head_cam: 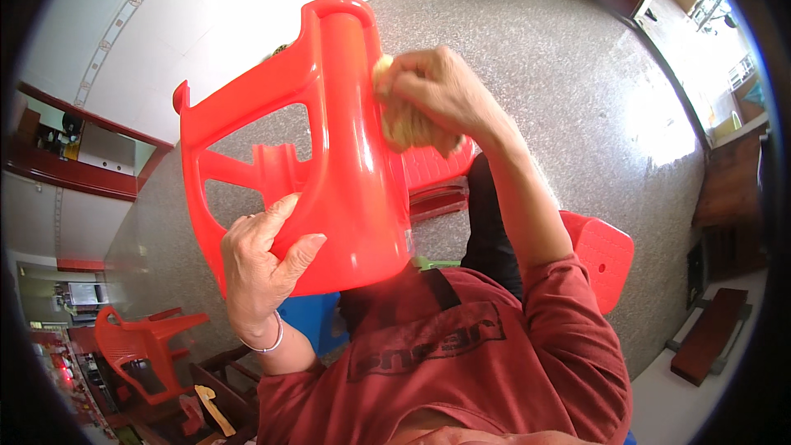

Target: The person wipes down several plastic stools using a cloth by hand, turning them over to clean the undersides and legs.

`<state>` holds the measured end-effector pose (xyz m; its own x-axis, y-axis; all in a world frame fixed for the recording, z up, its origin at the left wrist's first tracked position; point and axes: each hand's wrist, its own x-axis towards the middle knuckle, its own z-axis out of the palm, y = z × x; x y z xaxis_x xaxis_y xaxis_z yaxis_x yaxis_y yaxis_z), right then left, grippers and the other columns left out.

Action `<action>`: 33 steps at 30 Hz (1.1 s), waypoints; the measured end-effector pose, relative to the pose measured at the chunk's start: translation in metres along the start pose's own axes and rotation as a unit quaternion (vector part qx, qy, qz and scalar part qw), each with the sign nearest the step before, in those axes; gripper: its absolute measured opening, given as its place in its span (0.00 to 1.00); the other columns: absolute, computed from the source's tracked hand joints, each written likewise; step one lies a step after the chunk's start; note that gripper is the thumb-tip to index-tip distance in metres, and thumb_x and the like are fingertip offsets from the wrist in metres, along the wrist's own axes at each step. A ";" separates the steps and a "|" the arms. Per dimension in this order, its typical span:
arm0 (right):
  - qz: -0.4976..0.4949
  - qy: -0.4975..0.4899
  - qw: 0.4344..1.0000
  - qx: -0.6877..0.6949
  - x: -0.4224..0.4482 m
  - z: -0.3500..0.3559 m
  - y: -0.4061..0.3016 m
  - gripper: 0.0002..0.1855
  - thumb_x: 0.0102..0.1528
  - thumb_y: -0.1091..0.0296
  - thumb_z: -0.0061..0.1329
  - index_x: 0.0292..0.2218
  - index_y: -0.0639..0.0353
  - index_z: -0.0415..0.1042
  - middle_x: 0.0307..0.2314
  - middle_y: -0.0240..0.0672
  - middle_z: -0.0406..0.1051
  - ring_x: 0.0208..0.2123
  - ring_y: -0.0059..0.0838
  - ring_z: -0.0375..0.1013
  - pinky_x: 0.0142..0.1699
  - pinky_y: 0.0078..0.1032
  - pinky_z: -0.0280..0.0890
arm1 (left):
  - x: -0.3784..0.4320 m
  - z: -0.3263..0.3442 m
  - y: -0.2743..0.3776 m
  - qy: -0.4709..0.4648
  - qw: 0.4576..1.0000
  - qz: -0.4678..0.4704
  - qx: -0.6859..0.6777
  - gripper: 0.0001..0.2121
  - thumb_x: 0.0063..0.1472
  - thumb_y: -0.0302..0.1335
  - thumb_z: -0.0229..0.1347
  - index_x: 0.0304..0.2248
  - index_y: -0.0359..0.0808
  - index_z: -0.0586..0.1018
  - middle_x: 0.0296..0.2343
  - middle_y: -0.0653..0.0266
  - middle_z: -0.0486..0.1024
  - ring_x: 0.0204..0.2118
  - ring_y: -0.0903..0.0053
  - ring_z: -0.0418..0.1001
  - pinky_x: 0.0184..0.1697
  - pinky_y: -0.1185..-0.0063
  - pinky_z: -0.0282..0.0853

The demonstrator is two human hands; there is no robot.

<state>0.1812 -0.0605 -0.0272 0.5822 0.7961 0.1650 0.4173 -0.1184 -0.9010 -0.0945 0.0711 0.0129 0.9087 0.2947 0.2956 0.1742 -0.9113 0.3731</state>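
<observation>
A glossy red plastic stool (358, 216) is held up before me, tipped over so that its open-framed legs face the camera. My left hand (259, 259) grips it at the lower left, thumb lying on the plastic and fingers bent along a leg frame. On the other side, my right hand (442, 89) bunches a yellowish cloth (405, 127) and presses it against the stool's right edge. The hand and cloth are slightly blurred. Part of another red seat (439, 164) with a patterned top shows behind the cloth.
Another red stool (596, 259) stands by my right elbow. Low at my left is a blue plastic piece (309, 321), partly hidden. A red plastic armchair (142, 346) and dark wooden furniture (222, 377) stand farther left. Speckled floor (525, 49) extends to a white wall (204, 6).
</observation>
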 end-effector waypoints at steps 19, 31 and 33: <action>-0.182 0.191 0.930 -0.257 0.052 0.008 0.028 0.14 0.57 0.64 0.45 0.42 0.45 0.79 0.35 0.36 0.74 0.37 0.39 0.76 0.43 0.35 0.71 | 0.000 0.000 -0.002 -0.002 0.998 0.058 0.016 0.26 0.51 0.40 0.67 0.42 0.27 0.79 0.28 0.53 0.80 0.24 0.62 0.75 0.32 0.70 0.67; -0.148 0.035 0.987 -0.062 0.048 -0.019 0.028 0.16 0.52 0.66 0.42 0.36 0.59 0.80 0.31 0.39 0.79 0.35 0.29 0.78 0.43 0.29 0.72 | -0.006 -0.001 -0.002 -0.011 0.999 0.046 0.007 0.26 0.50 0.39 0.67 0.42 0.26 0.79 0.27 0.51 0.79 0.27 0.61 0.76 0.34 0.70 0.69; -0.121 -0.031 0.992 -0.019 0.024 -0.013 0.024 0.15 0.51 0.67 0.42 0.35 0.62 0.79 0.30 0.37 0.78 0.33 0.26 0.78 0.42 0.28 0.72 | -0.006 0.001 -0.007 0.005 0.999 0.045 -0.012 0.26 0.50 0.39 0.67 0.41 0.26 0.79 0.27 0.51 0.79 0.26 0.61 0.76 0.34 0.70 0.69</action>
<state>0.2142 -0.0523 -0.0397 0.4181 0.8386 0.3492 0.5665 0.0599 -0.8219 -0.1014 0.0756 0.0078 0.9166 0.2153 0.3369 0.0836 -0.9273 0.3649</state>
